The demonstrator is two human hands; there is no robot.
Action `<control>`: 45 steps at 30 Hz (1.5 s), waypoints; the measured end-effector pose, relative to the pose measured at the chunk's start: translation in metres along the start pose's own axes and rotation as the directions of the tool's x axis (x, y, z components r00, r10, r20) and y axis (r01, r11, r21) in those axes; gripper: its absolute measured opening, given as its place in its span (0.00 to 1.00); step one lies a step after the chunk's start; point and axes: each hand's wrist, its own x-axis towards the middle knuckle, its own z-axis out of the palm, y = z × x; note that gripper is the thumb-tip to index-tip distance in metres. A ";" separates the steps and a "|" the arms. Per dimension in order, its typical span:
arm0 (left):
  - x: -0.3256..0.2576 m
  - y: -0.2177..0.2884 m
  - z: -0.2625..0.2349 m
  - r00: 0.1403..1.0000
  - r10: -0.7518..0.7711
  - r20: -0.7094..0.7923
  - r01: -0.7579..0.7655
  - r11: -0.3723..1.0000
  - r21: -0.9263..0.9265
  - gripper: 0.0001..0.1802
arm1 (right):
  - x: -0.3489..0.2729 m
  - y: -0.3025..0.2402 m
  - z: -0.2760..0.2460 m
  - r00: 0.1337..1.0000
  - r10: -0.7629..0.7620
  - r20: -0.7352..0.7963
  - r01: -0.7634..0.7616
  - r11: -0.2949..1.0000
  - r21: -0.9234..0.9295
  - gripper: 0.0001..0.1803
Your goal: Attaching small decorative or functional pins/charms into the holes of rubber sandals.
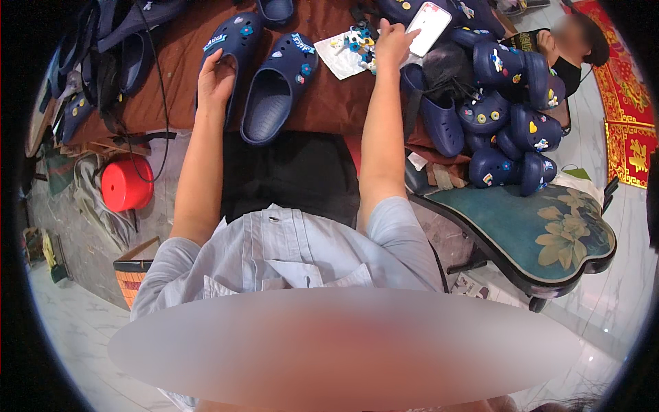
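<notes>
My left hand (216, 79) grips the side of a navy clog (238, 42), thumb at its foot opening; the other fingers are mostly hidden. That clog bears charms on its toe. Beside it lies a second navy clog (274, 93) with similar charms, its heel toward me. My right hand (393, 44) is partly open, fingers apart, one fingertip at the edge of a white-screened phone (430, 29). Left of that hand, small blue, white and yellow shoe charms (357, 47) lie in a heap on and beside a white sheet (341, 65).
A brown cloth (182, 41) covers the table. Navy clogs (491, 110) are piled at the right, with a dark drawstring pouch (446, 69) nearby. A person (559, 48) sits beyond. A green floral chair (528, 226), red stool (128, 185) and hanging cable (165, 96) are close by.
</notes>
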 end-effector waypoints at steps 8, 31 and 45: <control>-0.001 0.001 -0.002 0.999 -0.005 -0.035 0.004 1.000 -0.018 0.06 | 0.033 0.018 -0.022 1.000 0.003 0.029 0.002 0.986 -0.167 0.23; -0.003 0.002 0.000 1.000 0.016 -0.014 -0.016 1.000 0.000 0.08 | 0.026 0.019 -0.029 0.991 -0.132 -0.006 0.131 0.984 -0.121 0.23; 0.005 0.003 -0.012 1.000 -0.026 -0.006 0.026 0.999 -0.029 0.07 | -0.005 0.019 -0.022 0.995 -0.076 0.058 0.082 0.992 -0.099 0.22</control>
